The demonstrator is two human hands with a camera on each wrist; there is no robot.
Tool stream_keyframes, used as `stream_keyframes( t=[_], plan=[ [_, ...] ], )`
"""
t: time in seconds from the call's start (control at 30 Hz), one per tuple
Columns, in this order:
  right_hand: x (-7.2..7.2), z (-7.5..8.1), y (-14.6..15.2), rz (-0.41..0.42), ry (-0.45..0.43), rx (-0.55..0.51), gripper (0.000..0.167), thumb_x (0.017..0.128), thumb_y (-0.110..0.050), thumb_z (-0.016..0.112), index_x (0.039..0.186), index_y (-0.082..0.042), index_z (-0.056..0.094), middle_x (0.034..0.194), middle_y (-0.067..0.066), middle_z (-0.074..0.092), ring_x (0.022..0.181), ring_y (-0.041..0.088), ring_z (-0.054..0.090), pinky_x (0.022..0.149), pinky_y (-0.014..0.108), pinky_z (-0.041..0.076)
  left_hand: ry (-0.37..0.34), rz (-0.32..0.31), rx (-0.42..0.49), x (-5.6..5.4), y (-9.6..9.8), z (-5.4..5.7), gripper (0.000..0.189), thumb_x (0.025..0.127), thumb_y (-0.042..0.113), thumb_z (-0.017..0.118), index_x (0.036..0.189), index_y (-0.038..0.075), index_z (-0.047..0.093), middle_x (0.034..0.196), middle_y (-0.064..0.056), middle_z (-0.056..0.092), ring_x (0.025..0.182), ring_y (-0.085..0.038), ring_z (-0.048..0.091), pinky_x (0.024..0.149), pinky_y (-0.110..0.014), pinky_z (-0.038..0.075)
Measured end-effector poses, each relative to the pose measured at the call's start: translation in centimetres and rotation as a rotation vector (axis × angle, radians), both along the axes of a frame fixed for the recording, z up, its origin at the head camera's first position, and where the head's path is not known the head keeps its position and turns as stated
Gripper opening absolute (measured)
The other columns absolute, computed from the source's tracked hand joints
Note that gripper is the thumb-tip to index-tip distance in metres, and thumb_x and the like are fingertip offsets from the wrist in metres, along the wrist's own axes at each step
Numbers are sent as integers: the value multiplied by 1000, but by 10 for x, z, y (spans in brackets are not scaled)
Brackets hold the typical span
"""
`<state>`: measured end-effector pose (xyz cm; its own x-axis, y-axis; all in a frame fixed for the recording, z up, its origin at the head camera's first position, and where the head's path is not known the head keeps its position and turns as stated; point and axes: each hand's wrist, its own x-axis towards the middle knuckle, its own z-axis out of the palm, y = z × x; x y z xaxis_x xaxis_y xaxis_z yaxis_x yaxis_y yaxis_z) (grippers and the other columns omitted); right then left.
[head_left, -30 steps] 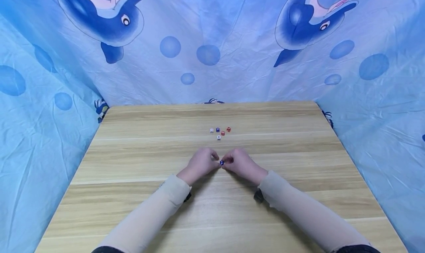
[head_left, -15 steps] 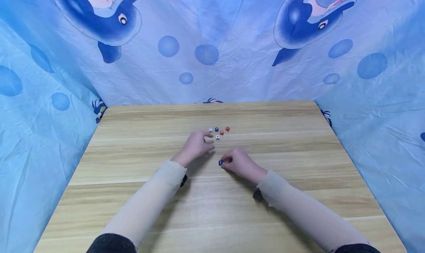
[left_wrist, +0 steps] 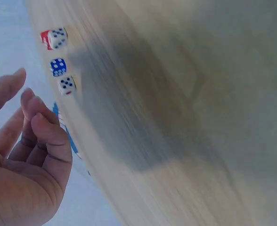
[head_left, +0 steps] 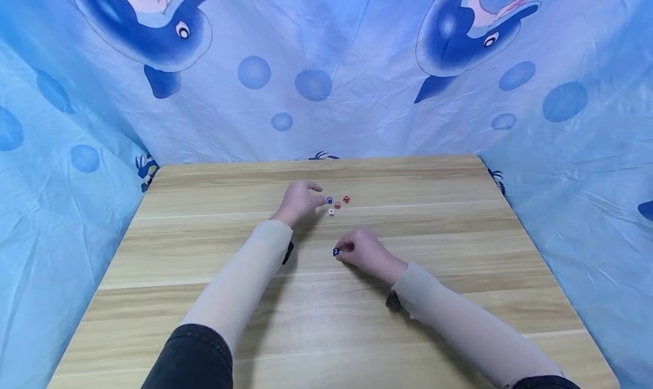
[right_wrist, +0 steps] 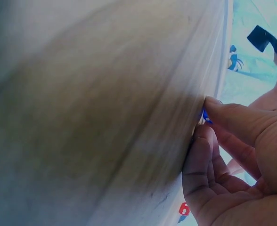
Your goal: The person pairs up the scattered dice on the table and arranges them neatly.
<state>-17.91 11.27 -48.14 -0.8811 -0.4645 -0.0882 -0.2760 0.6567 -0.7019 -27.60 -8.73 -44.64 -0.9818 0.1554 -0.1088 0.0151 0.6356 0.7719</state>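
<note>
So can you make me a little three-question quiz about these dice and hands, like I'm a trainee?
1. What colour is the die that the right hand pinches?
2. True or false: the left hand holds no die.
3. Which hand is closer to the far edge of the table: (a) left or (b) right?

Key: 1. Blue. 2. True. 3. a.

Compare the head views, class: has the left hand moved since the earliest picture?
Yes. Judged against the table, the left hand has moved forward, closer to the far edge.
</note>
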Motion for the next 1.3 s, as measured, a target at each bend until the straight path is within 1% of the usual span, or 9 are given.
stream_keyframes(
  t=[0.03, 0.1, 0.23, 0.3, 0.43, 0.63, 0.83, 1.0, 1.3],
  plan=[
    [0, 0, 0, 2, 2, 2, 13, 86, -9, 82, 99, -10, 80, 84, -9, 71, 73, 7, 62, 67, 28, 54, -1, -6, -12, -3, 0, -1, 43, 90, 16, 79, 129, 3, 67, 121, -18, 68, 108, -35, 64, 97, -43, 49],
    [0, -1, 0, 9, 3, -2, 12, 86, -8, 81, 99, -10, 80, 84, -9, 70, 72, 8, 62, 67, 28, 53, 9, -17, -45, -7, 1, -2, 42, 89, 17, 80, 126, 3, 69, 134, -14, 63, 121, -32, 57, 106, -44, 42],
    [0, -1, -1, 14, 4, -6, 12, 86, -8, 81, 98, -10, 80, 83, -9, 70, 71, 8, 62, 66, 27, 53, -13, -32, -67, -14, 2, -5, 43, 87, 19, 82, 126, 4, 69, 136, -13, 62, 125, -33, 55, 109, -46, 40],
    [0, 0, -1, 19, 11, -16, 12, 86, -7, 81, 98, -9, 80, 83, -8, 70, 71, 8, 62, 66, 26, 54, -23, -35, -84, -16, 2, -7, 44, 86, 20, 84, 125, 5, 70, 135, -11, 63, 129, -32, 52, 110, -46, 38],
    [-1, 1, -3, 25, 27, -17, 12, 86, -7, 82, 98, -8, 80, 83, -7, 71, 72, 7, 63, 67, 25, 54, -33, -42, -118, -20, 3, -11, 43, 84, 20, 86, 122, 7, 72, 131, -9, 65, 127, -31, 53, 109, -46, 39],
    [-2, 1, -4, 13, 23, 3, 13, 86, -7, 82, 98, -9, 80, 83, -8, 71, 72, 6, 62, 68, 25, 53, -2, -50, -178, -24, 6, -15, 35, 83, 20, 86, 114, 8, 76, 123, -8, 69, 120, -30, 59, 105, -45, 43],
    [-2, 3, -4, 15, 18, 11, 13, 86, -8, 82, 98, -9, 80, 84, -9, 71, 72, 5, 62, 68, 25, 53, 0, -43, -223, -25, 8, -19, 28, 84, 20, 85, 109, 11, 78, 118, -6, 71, 116, -28, 61, 103, -44, 45],
    [-2, 3, -3, 0, 9, 14, 13, 86, -7, 82, 99, -10, 80, 83, -9, 70, 72, 6, 62, 68, 25, 53, 10, -53, -225, -26, 11, -19, 27, 85, 21, 85, 108, 11, 79, 117, -6, 72, 116, -28, 61, 102, -44, 45],
    [-3, 1, 0, -2, 24, 20, 12, 87, -9, 82, 99, -9, 80, 81, -10, 69, 72, 6, 61, 67, 26, 52, 21, -34, -231, -26, 21, -22, 16, 84, 19, 85, 98, 13, 81, 106, -4, 74, 103, -25, 64, 92, -42, 50]
  ],
)
